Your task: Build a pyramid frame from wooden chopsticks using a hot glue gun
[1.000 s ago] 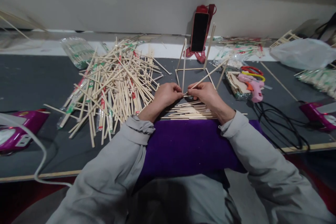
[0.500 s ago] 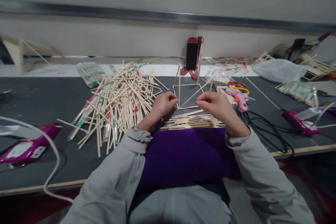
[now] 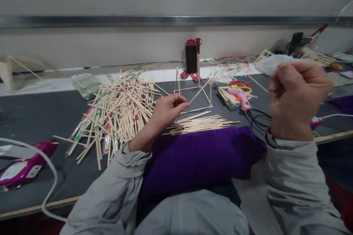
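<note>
My left hand (image 3: 168,112) pinches with thumb and fingertips at the near end of a thin wooden stick (image 3: 199,91). That stick slants up to the right across a square frame of wooden sticks (image 3: 196,109), which has upright sticks at its corners. The fingers hide the frame's near left corner. My right hand (image 3: 299,91) is raised at the right, well away from the frame, its fingers curled and pressed together. Whatever it may hold is too small to see. Just in front of the frame lies a row of loose sticks (image 3: 200,124).
A big heap of sticks (image 3: 127,106) spreads at the left. Right of the frame lie a pink glue gun (image 3: 240,97) and scissors with red and yellow handles (image 3: 241,85). A phone (image 3: 191,58) stands behind. A purple cloth (image 3: 198,154) covers the near edge.
My right hand has moved up and far to the right, away from the frame. My left hand stays at the frame's near left corner. The view has shifted slightly.
</note>
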`<state>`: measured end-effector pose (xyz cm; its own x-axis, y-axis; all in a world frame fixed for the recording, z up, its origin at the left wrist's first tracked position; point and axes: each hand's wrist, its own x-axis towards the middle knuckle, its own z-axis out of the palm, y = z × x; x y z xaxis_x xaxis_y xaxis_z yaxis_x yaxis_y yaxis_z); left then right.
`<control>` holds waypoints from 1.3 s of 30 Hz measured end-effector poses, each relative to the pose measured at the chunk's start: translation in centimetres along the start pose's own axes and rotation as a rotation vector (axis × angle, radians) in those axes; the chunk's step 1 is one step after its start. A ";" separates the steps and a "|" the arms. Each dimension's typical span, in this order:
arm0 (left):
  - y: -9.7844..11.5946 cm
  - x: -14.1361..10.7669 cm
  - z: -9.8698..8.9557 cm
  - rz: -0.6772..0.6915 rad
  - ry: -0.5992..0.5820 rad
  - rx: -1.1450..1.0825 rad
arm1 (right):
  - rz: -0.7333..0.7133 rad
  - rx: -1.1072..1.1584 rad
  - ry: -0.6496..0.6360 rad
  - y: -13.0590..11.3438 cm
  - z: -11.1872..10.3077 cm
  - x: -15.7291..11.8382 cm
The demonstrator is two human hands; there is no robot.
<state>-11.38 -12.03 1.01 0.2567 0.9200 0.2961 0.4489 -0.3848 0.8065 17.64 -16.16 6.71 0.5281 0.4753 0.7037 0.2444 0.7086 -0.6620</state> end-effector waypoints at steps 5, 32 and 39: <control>4.2 -0.8 0.6 0.209 0.129 0.002 | 0.030 -0.089 -0.082 -1.7 -1.6 -0.6; 2.5 -16.0 2.9 0.324 -1.161 0.127 | 0.232 -0.013 0.123 -0.4 -7.1 1.4; 3.8 -17.2 2.7 0.457 -1.106 0.139 | 0.459 -0.040 -0.587 -2.2 -4.0 -7.0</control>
<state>-11.73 -29.51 -2.40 0.9803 0.1615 -0.1137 0.1961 -0.7260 0.6592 16.62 -23.13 2.26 0.0656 0.9272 0.3687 0.1388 0.3575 -0.9235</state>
